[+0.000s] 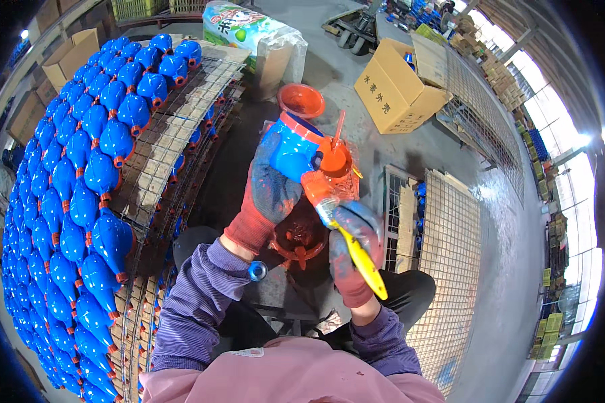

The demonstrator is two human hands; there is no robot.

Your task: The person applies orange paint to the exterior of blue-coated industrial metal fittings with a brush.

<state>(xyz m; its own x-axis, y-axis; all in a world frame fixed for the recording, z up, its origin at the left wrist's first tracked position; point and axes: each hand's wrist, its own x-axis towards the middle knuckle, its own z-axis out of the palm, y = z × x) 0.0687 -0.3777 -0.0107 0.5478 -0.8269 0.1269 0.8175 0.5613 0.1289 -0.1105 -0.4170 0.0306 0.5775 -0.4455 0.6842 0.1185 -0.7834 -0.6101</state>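
Note:
A glossy blue casing (292, 151) with a red-orange rim is tilted in my left hand (270, 185), whose gloved fingers are wrapped round its side. In my right hand (357, 235) is a paintbrush (364, 263) with a yellow handle, held near its ferrule. Its orange-coated bristles are up against the lower end of the casing; whether they touch is hard to tell. Both gloves are smeared with red paint. Just behind the casing shows an orange container (336, 161) with a stick in it. Below my hands stands a paint-covered red tub (294, 252).
Rows of blue casings (81, 181) with red ends fill a wire-mesh rack (175, 127) on my left. Ahead are a red bowl (301, 101), a plastic-wrapped package (249, 33) and an opened cardboard box (400, 87). Another mesh rack (447, 248) stands at my right.

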